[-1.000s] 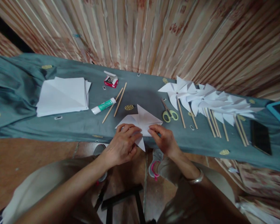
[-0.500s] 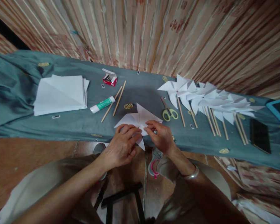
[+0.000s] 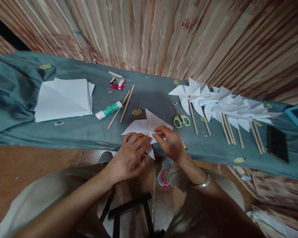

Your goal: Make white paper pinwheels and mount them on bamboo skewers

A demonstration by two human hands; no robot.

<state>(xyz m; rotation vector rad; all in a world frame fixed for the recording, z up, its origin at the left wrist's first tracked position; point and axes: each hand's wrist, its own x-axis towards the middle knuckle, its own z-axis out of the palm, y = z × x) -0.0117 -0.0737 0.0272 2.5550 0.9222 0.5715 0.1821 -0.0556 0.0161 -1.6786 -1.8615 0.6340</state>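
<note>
A white paper pinwheel (image 3: 139, 125) with folded blades lies at the table's front edge, one blade tip poking out over it. My left hand (image 3: 131, 153) is closed on its lower left part, fingers curled over the paper. With thumb and forefinger together, my right hand (image 3: 171, 142) pinches the paper just right of the centre. The fingers partly hide the pinwheel's middle, and I cannot make out any small piece there. Scissors (image 3: 179, 115) with light green handles lie to the right, behind my right hand.
At the left sits a stack of white paper (image 3: 63, 99). A glue stick (image 3: 109, 110), two wooden sticks (image 3: 127, 103) and an open red box of small metal pieces (image 3: 117, 84) lie nearer. Several pinwheels on sticks (image 3: 217, 102) and a dark phone (image 3: 277, 143) occupy the right.
Both hands keep nearly the same place on the pinwheel; the right fingers have shifted very slightly. The whole view has moved a little.
</note>
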